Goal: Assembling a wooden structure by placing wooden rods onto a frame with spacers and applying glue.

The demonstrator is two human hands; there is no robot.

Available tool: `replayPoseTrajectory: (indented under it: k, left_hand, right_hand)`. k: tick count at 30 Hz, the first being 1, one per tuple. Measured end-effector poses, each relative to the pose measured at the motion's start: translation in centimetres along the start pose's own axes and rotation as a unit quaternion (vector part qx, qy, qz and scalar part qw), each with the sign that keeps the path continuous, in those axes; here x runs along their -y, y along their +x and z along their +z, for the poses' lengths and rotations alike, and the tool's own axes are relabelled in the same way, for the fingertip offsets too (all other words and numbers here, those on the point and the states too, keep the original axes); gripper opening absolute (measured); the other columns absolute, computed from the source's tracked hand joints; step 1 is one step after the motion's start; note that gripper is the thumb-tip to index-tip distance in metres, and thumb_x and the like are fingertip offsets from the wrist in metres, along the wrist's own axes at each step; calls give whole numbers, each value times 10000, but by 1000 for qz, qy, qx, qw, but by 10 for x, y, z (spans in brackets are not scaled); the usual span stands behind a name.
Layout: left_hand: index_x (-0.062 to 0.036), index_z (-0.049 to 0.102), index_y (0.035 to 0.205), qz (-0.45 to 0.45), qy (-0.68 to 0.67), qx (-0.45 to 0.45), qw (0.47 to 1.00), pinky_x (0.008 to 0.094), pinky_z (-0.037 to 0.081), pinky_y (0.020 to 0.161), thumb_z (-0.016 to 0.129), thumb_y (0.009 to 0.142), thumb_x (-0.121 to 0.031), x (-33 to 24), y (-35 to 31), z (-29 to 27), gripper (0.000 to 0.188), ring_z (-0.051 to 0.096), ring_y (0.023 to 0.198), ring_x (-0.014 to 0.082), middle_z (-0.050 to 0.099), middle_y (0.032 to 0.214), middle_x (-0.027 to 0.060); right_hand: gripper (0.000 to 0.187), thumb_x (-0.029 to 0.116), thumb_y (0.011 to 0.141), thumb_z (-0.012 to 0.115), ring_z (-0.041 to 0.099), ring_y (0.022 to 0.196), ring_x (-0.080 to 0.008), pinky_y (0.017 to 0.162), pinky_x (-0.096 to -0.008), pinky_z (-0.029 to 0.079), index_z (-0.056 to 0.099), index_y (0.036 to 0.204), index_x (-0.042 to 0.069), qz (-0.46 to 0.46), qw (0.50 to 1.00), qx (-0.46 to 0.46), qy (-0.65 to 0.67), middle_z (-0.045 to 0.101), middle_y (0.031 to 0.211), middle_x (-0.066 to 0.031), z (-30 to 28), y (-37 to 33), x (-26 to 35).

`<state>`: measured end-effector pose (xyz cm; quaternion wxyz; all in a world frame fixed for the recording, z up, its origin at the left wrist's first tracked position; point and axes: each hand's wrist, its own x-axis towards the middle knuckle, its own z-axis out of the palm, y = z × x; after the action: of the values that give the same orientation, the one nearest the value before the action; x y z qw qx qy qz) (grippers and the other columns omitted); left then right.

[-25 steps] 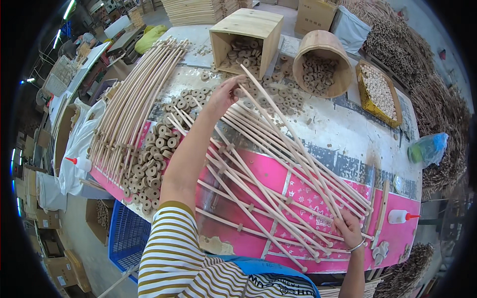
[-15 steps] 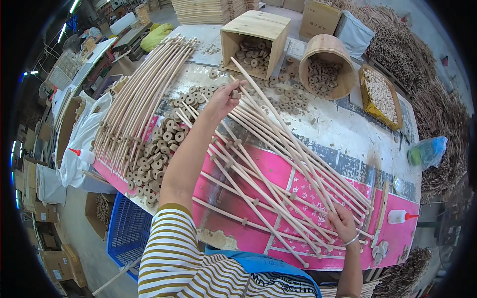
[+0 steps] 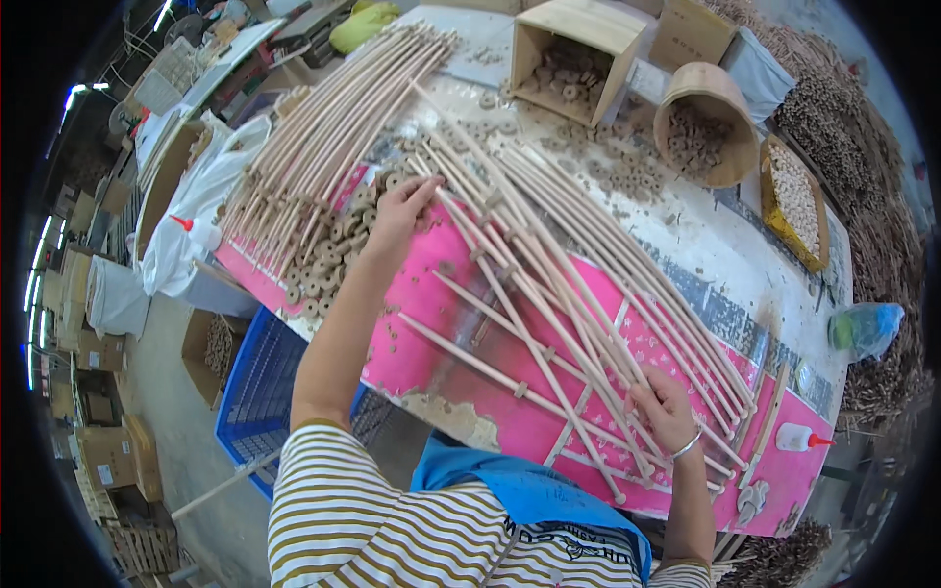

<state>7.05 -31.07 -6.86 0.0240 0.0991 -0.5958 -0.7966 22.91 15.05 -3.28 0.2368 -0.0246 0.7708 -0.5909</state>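
Note:
A long pale wooden rod (image 3: 559, 257) slants across the table, its lower end in my right hand (image 3: 665, 410), whose fingers are closed around it. My left hand (image 3: 404, 204) is closed, its fingertips pinched together at the upper ends of other rods. What it pinches is too blurred to make out. Under and beside the held rod lies a loose pile of wooden rods (image 3: 510, 269), several with a small disc around the shaft and a rounded knob at the near end. Holed wooden discs (image 3: 338, 245) are heaped just left of my left forearm.
Many rods with discs (image 3: 333, 127) lie at the left. A wooden box (image 3: 578, 24) and a round wooden tub (image 3: 676, 93) hold more discs at the back. At right are a yellow tray (image 3: 779, 220) of pale beads and a red-tipped bottle (image 3: 796, 437). A blue basket (image 3: 260, 377) stands below.
My left hand has come down and toward me, from near the held rod's upper part to the ends of the piled rods. My right hand still holds the rod. The view has shifted.

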Motion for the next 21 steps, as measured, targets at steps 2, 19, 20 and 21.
replayPoseTrajectory:
  k: [2,19,20,21]
  left_hand:
    - [7,723,1111,97,169,5,981,231,425,600,691,997,-138,9,-16,-8,187,499,662,39,603,794,-40]
    - [-123,676,1102,128,602,-44,787,459,520,757,803,846,-234,44,-79,-9,307,693,910,299,691,986,73]
    - [-115,670,1102,135,565,-74,811,448,522,755,794,855,-214,43,-79,-12,294,690,881,302,703,977,81]
    - [-108,664,1102,141,526,-104,832,437,523,754,785,864,-195,40,-80,-15,280,688,852,305,716,968,88]
  right_hand:
    - [301,160,1047,585,421,551,-8,492,-193,314,623,1297,-4,6,1000,-6,-10,637,767,22,2,-5,-4]
    - [303,119,1005,627,570,736,-89,656,-249,451,660,1270,-24,-162,980,-26,-109,673,899,-26,5,-25,-12]
    - [320,115,999,635,569,761,-97,674,-260,454,659,1285,-26,-237,947,-52,-210,663,915,-27,3,-22,-12]
    - [348,107,999,623,549,724,-84,652,-256,439,649,1323,-18,-201,958,-51,-200,634,870,-8,-1,-28,-10]
